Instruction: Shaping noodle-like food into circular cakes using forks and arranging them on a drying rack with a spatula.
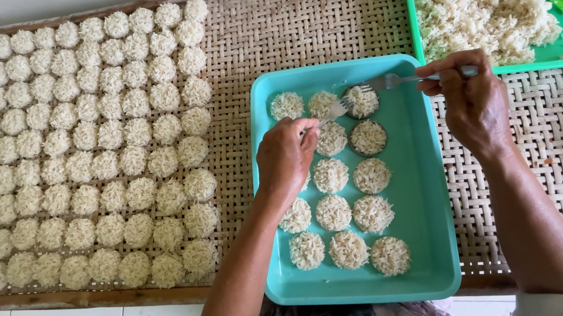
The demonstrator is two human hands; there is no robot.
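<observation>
Two hands over a teal tray [422, 180] of round noodle discs [331, 175]. Left hand [286, 155] pinching a fork [335, 111] beside a round mould [361, 101]; right hand [472, 103] gripping a second fork [398, 80] over it. Woven bamboo mat [320, 22] beneath.

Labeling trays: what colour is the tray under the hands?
Teal tray, solid, no pattern; head view.
</observation>
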